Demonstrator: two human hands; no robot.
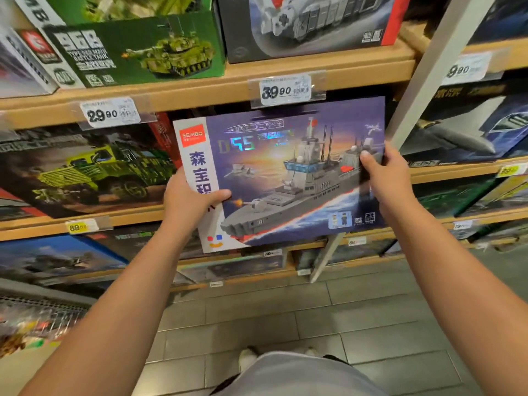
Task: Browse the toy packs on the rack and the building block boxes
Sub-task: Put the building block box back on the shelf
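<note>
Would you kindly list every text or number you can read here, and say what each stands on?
"SEMBO": orange badge on the warship box held in both hands.
"055" and "101": same box, title and hull.
"39.90": price tag on the shelf edge above it.
"29.90": price tag to its left.
"BATTLE TANK": green tank box, partly blurred.
Other tags and small print: unreadable.

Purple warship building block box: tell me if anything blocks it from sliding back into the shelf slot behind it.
Nothing visible blocks it. The purple warship building block box is held by the left hand and right hand in front of the dark gap under the 39.90 price tag; the gap's inside is hidden.
</note>
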